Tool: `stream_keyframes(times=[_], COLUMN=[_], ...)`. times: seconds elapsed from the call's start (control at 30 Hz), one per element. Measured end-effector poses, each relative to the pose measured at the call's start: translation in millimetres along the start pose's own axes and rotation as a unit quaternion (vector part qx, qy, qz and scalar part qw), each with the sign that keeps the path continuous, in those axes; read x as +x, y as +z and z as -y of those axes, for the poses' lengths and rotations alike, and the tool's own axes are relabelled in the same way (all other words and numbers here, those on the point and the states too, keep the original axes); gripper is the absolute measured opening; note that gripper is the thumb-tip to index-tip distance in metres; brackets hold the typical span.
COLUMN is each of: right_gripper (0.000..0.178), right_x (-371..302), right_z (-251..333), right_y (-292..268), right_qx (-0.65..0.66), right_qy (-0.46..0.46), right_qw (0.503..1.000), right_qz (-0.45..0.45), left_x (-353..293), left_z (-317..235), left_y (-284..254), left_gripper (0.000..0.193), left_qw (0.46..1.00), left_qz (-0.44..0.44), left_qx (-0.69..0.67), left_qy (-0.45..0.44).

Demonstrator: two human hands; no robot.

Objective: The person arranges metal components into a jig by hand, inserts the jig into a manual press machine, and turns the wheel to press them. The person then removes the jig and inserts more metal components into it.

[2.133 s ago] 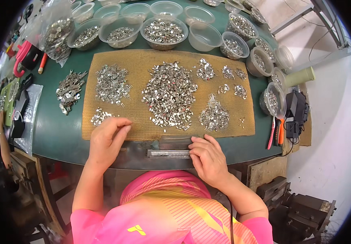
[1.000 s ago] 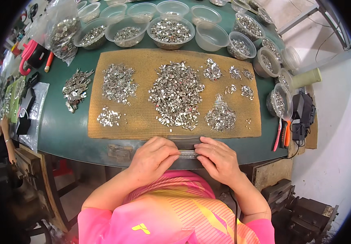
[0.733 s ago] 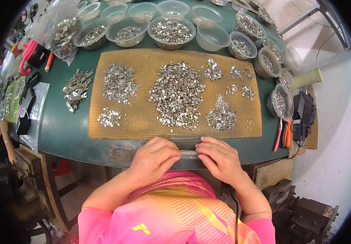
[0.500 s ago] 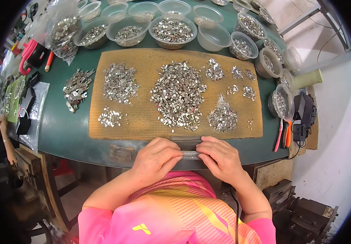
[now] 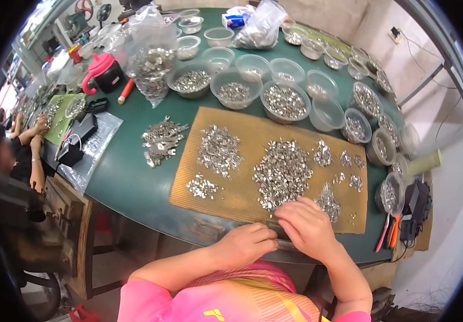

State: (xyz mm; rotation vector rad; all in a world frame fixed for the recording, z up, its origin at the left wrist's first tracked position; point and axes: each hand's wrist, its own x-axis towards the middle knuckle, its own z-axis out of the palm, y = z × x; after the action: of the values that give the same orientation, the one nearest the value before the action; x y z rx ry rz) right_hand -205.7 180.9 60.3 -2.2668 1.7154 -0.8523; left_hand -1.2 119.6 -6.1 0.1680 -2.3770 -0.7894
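My left hand (image 5: 246, 245) rests at the table's near edge, its fingers closed on the left end of a narrow metal strip (image 5: 286, 244). Most of that strip is hidden by my hands. My right hand (image 5: 307, 224) is raised over the near edge of a tan textured mat (image 5: 231, 206), fingers curled together. Its fingertips are at the near side of a large heap of small silvery metal pieces (image 5: 283, 174); whatever they pinch is too small to make out. A smaller heap of thin metal pieces (image 5: 328, 204) lies just right of this hand.
More metal piles (image 5: 219, 150) lie on the mat, and linked metal pieces (image 5: 161, 140) left of it. Several clear plastic bowls (image 5: 236, 99) line the back and right. A pink-lidded mug (image 5: 104, 72) and bag (image 5: 153, 67) stand left. Another person's arms (image 5: 35, 145) show far left.
The view has swung left. My right hand has left the strip's right end and moved forward to the large heap. My left hand has stayed at the table edge.
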Motion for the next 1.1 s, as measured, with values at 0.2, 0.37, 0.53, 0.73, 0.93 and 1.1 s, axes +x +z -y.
stream_keyframes(times=[0.2, 0.37, 0.53, 0.73, 0.93, 1.1], right_gripper=[0.034, 0.044, 0.048, 0.033, 0.015, 0.012], right_x=[89.7, 101.2, 76.3, 78.2, 110.7, 107.1], right_z=[-28.0, -30.1, -11.3, -13.3, -38.0, -40.7], right_y=[53.7, 90.3, 76.7, 61.0, 65.6, 74.1], right_qx=[-0.094, -0.219, -0.176, -0.127, -0.135, -0.179], right_qy=[-0.033, -0.064, -0.084, -0.080, -0.016, -0.010], right_qw=[0.995, 0.969, 0.975, 0.983, 0.991, 0.984], right_qz=[0.015, 0.092, 0.105, 0.103, 0.014, 0.020], left_x=[-9.5, -12.7, -17.8, -14.6, 7.2, 23.5], left_z=[4.3, 10.8, 36.8, 64.1, 84.6, 92.1], left_y=[3.7, -16.0, -66.0, -111.6, -109.6, -96.2], left_gripper=[0.018, 0.030, 0.026, 0.022, 0.020, 0.022], left_qw=[0.998, 0.996, 0.995, 0.980, 0.979, 0.977], left_qz=[-0.002, -0.031, -0.078, -0.090, -0.038, 0.000], left_qx=[-0.059, -0.077, 0.039, 0.145, 0.163, 0.180], left_qy=[-0.037, -0.015, -0.047, -0.103, -0.116, -0.114])
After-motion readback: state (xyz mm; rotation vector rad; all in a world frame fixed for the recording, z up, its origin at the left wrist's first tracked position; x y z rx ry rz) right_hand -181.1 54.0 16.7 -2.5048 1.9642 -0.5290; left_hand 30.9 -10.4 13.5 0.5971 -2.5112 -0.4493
